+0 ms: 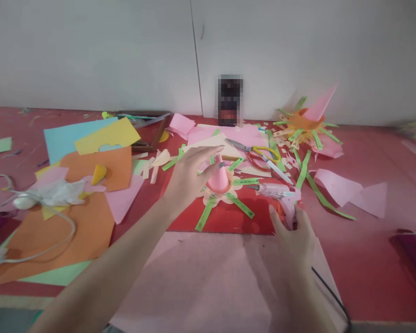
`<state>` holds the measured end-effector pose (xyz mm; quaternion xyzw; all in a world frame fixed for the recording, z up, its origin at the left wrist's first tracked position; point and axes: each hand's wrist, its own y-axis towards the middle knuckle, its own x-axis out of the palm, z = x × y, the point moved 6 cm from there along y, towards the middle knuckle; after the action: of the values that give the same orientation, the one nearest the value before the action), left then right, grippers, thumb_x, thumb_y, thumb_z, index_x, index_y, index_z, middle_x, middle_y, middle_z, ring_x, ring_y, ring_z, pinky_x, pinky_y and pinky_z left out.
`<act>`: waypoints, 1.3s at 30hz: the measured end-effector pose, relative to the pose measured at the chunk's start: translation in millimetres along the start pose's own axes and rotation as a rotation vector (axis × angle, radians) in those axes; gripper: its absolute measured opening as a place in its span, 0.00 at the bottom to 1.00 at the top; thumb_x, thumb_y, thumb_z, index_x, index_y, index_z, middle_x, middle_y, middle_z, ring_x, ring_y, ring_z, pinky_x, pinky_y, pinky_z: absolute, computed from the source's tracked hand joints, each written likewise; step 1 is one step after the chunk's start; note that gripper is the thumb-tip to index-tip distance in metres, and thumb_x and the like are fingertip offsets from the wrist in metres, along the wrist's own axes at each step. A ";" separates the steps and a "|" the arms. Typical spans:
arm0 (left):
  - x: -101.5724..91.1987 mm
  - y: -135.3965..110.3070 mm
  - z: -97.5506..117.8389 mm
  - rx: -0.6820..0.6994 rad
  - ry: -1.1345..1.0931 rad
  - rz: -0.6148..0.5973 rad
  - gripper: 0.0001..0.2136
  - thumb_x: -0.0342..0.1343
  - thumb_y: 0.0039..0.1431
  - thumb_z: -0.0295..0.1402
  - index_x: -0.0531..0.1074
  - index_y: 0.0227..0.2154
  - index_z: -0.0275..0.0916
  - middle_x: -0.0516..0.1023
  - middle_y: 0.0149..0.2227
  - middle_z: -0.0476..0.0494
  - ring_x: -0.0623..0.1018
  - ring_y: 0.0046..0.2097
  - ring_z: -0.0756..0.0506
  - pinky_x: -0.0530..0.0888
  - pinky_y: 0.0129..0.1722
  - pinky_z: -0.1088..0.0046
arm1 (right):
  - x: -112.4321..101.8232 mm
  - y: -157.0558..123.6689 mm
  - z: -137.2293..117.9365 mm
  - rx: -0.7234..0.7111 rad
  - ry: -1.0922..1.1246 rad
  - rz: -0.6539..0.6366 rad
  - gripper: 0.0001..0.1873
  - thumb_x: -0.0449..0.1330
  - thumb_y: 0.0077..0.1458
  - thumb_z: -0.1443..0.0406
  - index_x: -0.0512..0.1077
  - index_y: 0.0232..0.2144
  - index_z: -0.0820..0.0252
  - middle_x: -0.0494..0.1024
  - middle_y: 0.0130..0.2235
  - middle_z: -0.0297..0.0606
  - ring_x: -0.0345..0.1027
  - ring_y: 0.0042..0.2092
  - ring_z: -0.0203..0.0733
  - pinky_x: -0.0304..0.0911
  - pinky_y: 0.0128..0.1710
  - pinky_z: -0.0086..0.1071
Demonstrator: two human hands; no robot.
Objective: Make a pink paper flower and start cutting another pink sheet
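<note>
A pink paper cone stands upright on a cream scalloped paper base, with green printed strips fanning outward. This piece rests on a shiny red sheet. My left hand reaches around the cone's tip from the left, fingers stretched out and thumb apart in front of the cone. A pink hot glue gun is in my right hand, its nozzle pointing left at the ends of the strips. Part of the gun's handle is hidden by my fingers.
Yellow-handled scissors and a cutter lie behind the piece. A similar finished-looking paper piece stands back right. Coloured paper sheets and a white cable cover the left. A black cord runs at lower right. A blurred phone-like object leans against the wall.
</note>
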<state>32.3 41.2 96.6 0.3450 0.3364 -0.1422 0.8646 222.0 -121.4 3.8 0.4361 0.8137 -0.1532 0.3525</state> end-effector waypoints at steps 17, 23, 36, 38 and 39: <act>-19.9 26.1 26.7 0.062 -0.036 0.172 0.07 0.51 0.56 0.33 0.75 0.32 0.43 0.78 0.35 0.52 0.76 0.38 0.50 0.72 0.40 0.73 | -6.6 0.4 3.7 0.001 0.087 0.122 0.24 0.58 0.43 0.48 0.68 0.35 0.61 0.65 0.27 0.33 0.55 0.27 0.35 0.55 0.29 0.29; -29.7 25.3 33.3 0.059 -0.007 0.258 0.06 0.53 0.55 0.33 0.75 0.30 0.41 0.78 0.32 0.51 0.76 0.35 0.51 0.72 0.37 0.74 | -7.9 1.2 7.2 -0.009 0.095 0.158 0.24 0.57 0.43 0.47 0.67 0.33 0.61 0.63 0.27 0.33 0.53 0.27 0.35 0.55 0.29 0.30; 4.0 7.7 21.6 0.073 -0.021 0.068 0.05 0.53 0.55 0.31 0.73 0.32 0.42 0.77 0.33 0.50 0.75 0.35 0.50 0.72 0.36 0.73 | 2.5 1.6 5.0 -0.074 0.036 0.060 0.29 0.56 0.43 0.47 0.67 0.40 0.62 0.67 0.31 0.36 0.60 0.30 0.39 0.56 0.30 0.31; 2.7 -1.0 19.9 0.079 -0.018 0.101 0.07 0.54 0.54 0.30 0.72 0.36 0.42 0.75 0.38 0.48 0.74 0.39 0.49 0.73 0.38 0.72 | 6.7 1.3 5.9 -0.076 0.001 0.017 0.30 0.55 0.43 0.46 0.67 0.42 0.61 0.68 0.32 0.37 0.62 0.32 0.41 0.57 0.31 0.31; 0.4 -6.3 18.7 0.071 0.003 0.138 0.09 0.54 0.54 0.30 0.70 0.39 0.43 0.73 0.42 0.46 0.73 0.44 0.48 0.73 0.41 0.70 | 8.6 1.1 6.4 -0.075 -0.023 -0.001 0.31 0.55 0.43 0.46 0.67 0.43 0.61 0.69 0.33 0.38 0.63 0.33 0.42 0.57 0.31 0.32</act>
<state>38.6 23.7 103.2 0.3982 0.3077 -0.0937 0.8591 222.5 -119.2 -6.7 0.4203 0.8150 -0.1278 0.3778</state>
